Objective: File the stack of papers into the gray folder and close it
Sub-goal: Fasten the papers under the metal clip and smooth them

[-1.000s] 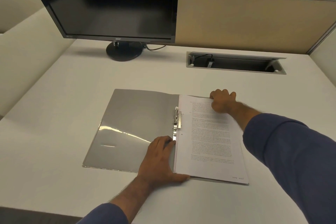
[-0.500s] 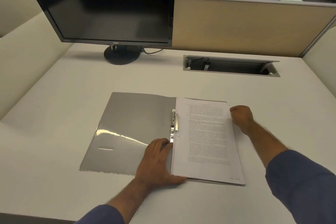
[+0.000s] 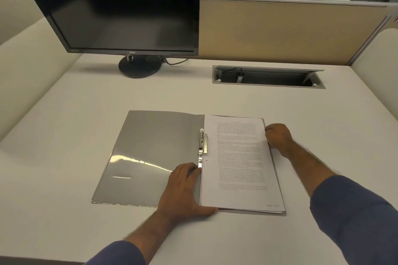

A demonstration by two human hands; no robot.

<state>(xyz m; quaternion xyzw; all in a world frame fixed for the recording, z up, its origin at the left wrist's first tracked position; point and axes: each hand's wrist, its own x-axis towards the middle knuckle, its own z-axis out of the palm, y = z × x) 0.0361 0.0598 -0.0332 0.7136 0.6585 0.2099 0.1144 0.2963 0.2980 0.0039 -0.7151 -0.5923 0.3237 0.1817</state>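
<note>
The gray folder lies open and flat on the desk, its glossy left cover spread out. A stack of printed papers rests on its right half, beside the metal clip at the spine. My left hand lies flat on the folder near the spine, fingers at the stack's lower left edge and thumb along its bottom edge. My right hand is curled against the stack's right edge near the top; whether it grips the sheets is unclear.
A dark monitor on a round stand stands at the back left. An open cable tray is set into the desk at the back right. A beige partition closes the far side.
My right hand slid from the stack's top edge around to its right edge. My left hand has stayed near the spine. The camera tilted slightly.
</note>
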